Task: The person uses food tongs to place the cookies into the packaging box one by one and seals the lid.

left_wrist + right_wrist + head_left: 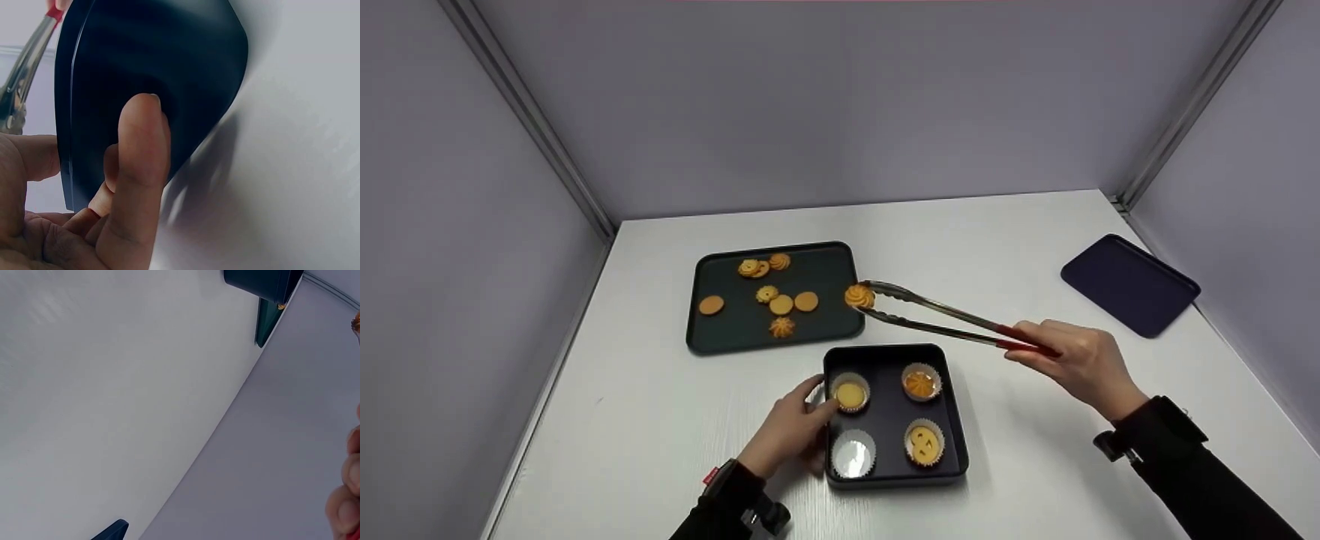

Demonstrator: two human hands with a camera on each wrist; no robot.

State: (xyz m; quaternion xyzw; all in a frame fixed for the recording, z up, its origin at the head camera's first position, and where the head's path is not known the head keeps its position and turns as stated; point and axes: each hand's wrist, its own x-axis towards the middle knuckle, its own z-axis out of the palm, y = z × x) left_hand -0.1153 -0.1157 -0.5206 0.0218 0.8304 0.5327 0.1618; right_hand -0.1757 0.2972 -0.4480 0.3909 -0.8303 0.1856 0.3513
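Observation:
My right hand [1072, 360] grips a pair of metal tongs [945, 309] by the red handle. Between the tong tips a swirl cookie [859, 296] is held in the air near the green tray's right edge. With the thumb over the rim and fingers along the outer wall, my left hand [795, 431] holds the left side of a dark square baking pan [889, 412]. Inside the pan are a paper cup with a round cookie [851, 396], one with a star-shaped cookie [919, 385], one with a pretzel-shaped cookie [923, 444], and an empty paper cup [853, 454].
Behind the pan lies a dark green tray [735, 337] with several cookies, among them a plain round cookie [711, 304]. A dark blue tray [1132, 289] lies at the far right. Grey panels [847, 112] enclose the white table [660, 420] at the back and sides.

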